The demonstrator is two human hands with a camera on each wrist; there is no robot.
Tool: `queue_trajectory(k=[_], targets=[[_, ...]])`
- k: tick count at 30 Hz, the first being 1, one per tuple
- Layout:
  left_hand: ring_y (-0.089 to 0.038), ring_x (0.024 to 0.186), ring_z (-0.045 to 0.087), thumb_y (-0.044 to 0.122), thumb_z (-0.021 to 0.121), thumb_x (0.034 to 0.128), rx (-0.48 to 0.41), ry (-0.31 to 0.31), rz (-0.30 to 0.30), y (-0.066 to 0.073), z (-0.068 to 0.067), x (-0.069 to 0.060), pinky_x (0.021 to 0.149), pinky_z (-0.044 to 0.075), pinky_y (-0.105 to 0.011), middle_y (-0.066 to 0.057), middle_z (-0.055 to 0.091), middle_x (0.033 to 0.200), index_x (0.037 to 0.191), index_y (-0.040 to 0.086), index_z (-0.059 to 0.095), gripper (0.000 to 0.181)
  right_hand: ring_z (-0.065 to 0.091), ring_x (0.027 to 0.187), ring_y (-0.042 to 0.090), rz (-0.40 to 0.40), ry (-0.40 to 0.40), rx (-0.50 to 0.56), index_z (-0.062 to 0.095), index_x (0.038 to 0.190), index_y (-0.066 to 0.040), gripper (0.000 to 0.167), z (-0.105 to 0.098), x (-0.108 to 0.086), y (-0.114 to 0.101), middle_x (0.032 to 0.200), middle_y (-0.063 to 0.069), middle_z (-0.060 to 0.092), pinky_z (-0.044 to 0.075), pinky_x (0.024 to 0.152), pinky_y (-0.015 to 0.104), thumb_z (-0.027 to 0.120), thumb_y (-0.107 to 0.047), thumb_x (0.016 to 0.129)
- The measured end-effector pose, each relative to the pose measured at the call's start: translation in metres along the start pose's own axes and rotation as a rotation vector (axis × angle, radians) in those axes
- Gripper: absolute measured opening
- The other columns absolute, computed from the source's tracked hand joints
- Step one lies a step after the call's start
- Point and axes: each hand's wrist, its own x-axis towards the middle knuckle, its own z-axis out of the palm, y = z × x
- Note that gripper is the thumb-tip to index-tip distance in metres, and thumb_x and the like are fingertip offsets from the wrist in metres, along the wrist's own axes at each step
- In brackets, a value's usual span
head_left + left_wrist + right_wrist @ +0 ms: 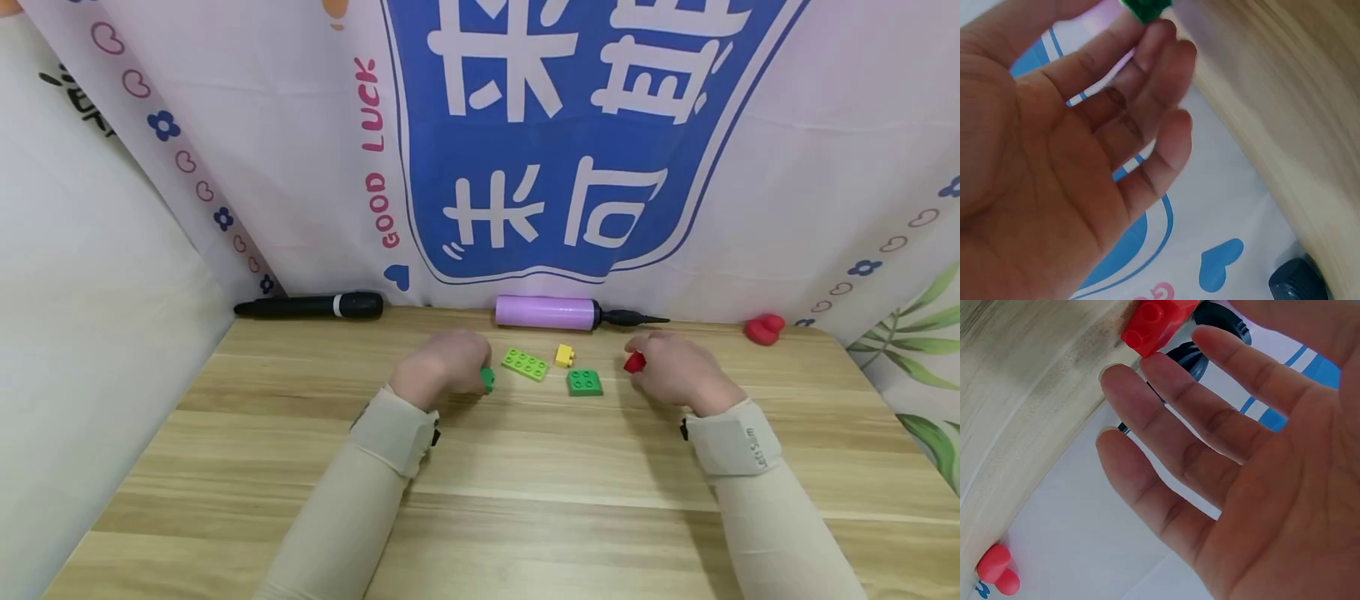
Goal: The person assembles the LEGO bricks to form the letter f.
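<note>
My left hand (444, 367) pinches a small green brick (487, 380) at its fingertips. In the left wrist view that green brick (1146, 9) shows at the top edge, the other fingers loosely bent. Over on the right, my right hand (678, 372) holds a red brick (635, 362) between thumb and finger; its studs face the right wrist camera at the brick's near end (1152, 324). Between the hands lie a lime-green eight-stud brick (525, 364), a small yellow brick (564, 356) and a green four-stud brick (585, 383), none touching another.
Along the table's back edge lie a black pen-like object (309, 306) with a white band, a purple pump (545, 312) with a black nozzle, and a red rubbery toy (764, 328) at the right. A printed cloth (315, 167) hangs behind the wooden table (525, 517).
</note>
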Motion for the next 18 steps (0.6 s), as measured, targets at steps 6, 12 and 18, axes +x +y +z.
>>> queue_trajectory(k=[6,12,18], targets=[[-0.021,0.086,0.059,0.011,0.076,0.0917,-0.035,-0.03,0.01,0.006,0.002,0.0,0.078,0.048,-0.035,-0.002,0.067,0.092,0.094,0.016,0.071,0.008,0.06,0.096,0.034,-0.032,0.004,-0.036,0.071,0.127,-0.003,0.036,0.002,0.001,0.001,0.119,0.021,0.068,0.054,0.081,0.054,0.073,-0.014,0.092],[-0.021,0.086,0.058,0.009,0.075,0.0918,-0.018,-0.01,0.065,0.009,0.004,0.001,0.078,0.047,-0.035,-0.001,0.065,0.091,0.094,0.016,0.068,0.01,0.058,0.086,0.029,-0.053,-0.055,-0.022,0.072,0.118,-0.004,0.029,0.002,0.002,0.002,0.098,0.011,0.067,0.05,0.075,0.043,0.074,-0.008,0.089],[-0.019,0.084,0.059,0.016,0.078,0.0906,-0.064,0.042,0.108,0.012,0.006,0.005,0.077,0.049,-0.034,-0.001,0.065,0.091,0.096,0.016,0.068,0.012,0.058,0.085,0.026,-0.089,-0.079,0.056,0.067,0.121,-0.002,0.033,0.003,0.005,-0.003,0.095,0.008,0.067,0.05,0.077,0.04,0.077,-0.01,0.09]])
